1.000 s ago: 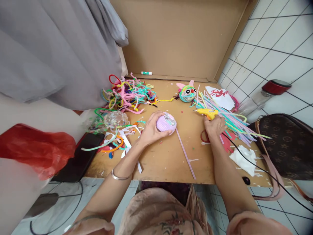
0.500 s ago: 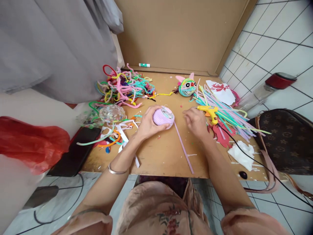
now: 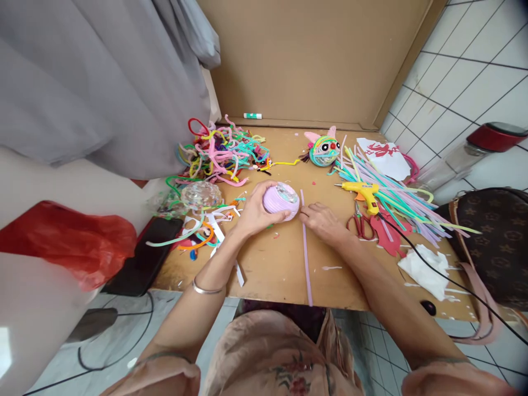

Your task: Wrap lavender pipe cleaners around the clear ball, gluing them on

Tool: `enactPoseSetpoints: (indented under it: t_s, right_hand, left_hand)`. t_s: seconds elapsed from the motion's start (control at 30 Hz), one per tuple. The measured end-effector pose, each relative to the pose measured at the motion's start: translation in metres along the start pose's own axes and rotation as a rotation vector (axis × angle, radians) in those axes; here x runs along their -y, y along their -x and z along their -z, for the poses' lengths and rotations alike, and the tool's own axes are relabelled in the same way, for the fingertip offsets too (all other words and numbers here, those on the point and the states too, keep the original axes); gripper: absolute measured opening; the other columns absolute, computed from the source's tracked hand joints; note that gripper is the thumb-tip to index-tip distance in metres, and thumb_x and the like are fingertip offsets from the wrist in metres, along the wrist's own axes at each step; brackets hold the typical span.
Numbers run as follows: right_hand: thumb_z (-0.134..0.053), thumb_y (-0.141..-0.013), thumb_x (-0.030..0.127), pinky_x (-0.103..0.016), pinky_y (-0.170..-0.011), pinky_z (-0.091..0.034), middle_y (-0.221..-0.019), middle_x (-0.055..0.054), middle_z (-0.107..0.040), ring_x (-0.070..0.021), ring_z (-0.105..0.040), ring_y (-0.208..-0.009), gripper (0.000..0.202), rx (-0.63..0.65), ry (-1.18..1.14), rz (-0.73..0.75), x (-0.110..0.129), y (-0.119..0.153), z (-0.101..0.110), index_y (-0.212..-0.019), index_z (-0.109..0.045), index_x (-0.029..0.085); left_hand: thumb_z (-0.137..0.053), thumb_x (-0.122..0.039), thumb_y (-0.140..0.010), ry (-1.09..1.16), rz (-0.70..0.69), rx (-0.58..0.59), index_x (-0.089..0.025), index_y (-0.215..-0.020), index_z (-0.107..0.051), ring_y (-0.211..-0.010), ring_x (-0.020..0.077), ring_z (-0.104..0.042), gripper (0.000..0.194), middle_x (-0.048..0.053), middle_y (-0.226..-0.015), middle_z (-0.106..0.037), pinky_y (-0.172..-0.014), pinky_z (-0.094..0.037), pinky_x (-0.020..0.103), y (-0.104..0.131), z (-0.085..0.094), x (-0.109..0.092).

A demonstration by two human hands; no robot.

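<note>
My left hand (image 3: 260,209) curls round a clear ball (image 3: 281,201) wrapped in rows of lilac pipe cleaner, with a see-through patch left at its top. Just right of the ball, my right hand (image 3: 320,221) has its fingertips closed on a lilac pipe cleaner (image 3: 306,258). That strip runs from beside the ball down to the table's front edge. Beyond my right hand lies a yellow glue gun (image 3: 363,192), its nozzle pointing left. Red-handled scissors (image 3: 361,224) rest beneath it, partly covered.
A tangle of coloured pipe cleaners (image 3: 223,151) fills the back left, near a clear crumpled ball (image 3: 201,194). A decorated ball with pink ears (image 3: 324,149) stands at the back. Straight pipe cleaners (image 3: 400,192), a white tissue (image 3: 424,272) and a brown bag (image 3: 489,236) are at right.
My right hand has moved left from near the glue gun to the lilac pipe cleaner. The strip now lies straighter, its upper end showing beside the ball. The scissors have come into view.
</note>
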State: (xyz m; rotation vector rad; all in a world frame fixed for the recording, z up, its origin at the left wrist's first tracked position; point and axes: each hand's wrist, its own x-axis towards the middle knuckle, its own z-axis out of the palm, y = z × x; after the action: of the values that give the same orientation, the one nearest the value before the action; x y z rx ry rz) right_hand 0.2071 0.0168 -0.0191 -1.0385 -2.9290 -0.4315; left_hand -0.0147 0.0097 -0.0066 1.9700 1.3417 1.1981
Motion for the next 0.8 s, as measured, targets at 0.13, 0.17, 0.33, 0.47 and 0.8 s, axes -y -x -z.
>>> enactPoseSetpoints:
  t_s: [0.13,0.17,0.33,0.47,0.8]
  right_hand:
    - [-0.044,-0.093,0.005,-0.031,-0.076,-0.041,-0.096,-0.012,-0.071,-0.0195,-0.061,-0.082,0.024,-0.127,-0.151,-0.032,-0.010,0.008,-0.011,-0.095,-0.065,0.015]
    - [-0.041,-0.094,0.006,-0.031,-0.076,-0.042,-0.097,-0.012,-0.071,-0.0191,-0.062,-0.082,0.024,-0.191,-0.227,-0.071,-0.013,0.010,-0.014,-0.096,-0.064,0.016]
    - [-0.040,-0.097,0.023,-0.032,-0.076,-0.050,-0.094,-0.007,-0.069,-0.0177,-0.066,-0.079,0.016,-0.589,-0.726,-0.419,-0.030,0.016,-0.026,-0.098,-0.055,0.020]
    - [-0.057,-0.089,0.038,-0.036,-0.082,-0.055,-0.101,-0.006,-0.067,-0.0184,-0.067,-0.086,0.023,-0.854,-1.011,-0.619,-0.032,0.014,-0.018,-0.105,-0.056,0.021]
    - [-0.034,-0.101,0.055,-0.040,-0.091,-0.056,-0.119,-0.011,-0.065,-0.0243,-0.064,-0.111,0.051,-0.970,-0.773,-0.266,0.029,0.010,0.021,-0.125,-0.067,0.025]
  left_hand:
    - [-0.077,-0.038,-0.063,0.018,-0.012,0.026,-0.018,-0.121,-0.054,-0.118,0.0282,-0.061,0.066,0.010,-0.126,-0.063,-0.106,-0.048,0.043,0.000,0.003,-0.002]
    - [-0.078,-0.038,-0.063,0.024,-0.015,0.032,-0.018,-0.121,-0.054,-0.119,0.0284,-0.061,0.067,0.010,-0.127,-0.062,-0.106,-0.048,0.043,0.001,0.003,-0.002]
    - [-0.079,-0.038,-0.064,0.044,-0.038,0.047,-0.020,-0.121,-0.054,-0.121,0.0293,-0.059,0.065,0.011,-0.128,-0.062,-0.107,-0.046,0.044,0.001,0.004,0.000]
    - [-0.079,-0.040,-0.064,0.035,-0.061,0.049,-0.020,-0.119,-0.054,-0.122,0.0294,-0.059,0.064,0.010,-0.128,-0.062,-0.108,-0.045,0.045,0.000,0.004,0.002]
    - [-0.080,-0.037,-0.066,0.035,-0.105,0.044,-0.021,-0.122,-0.053,-0.121,0.0292,-0.059,0.064,0.010,-0.128,-0.062,-0.108,-0.045,0.046,0.001,0.001,0.002]
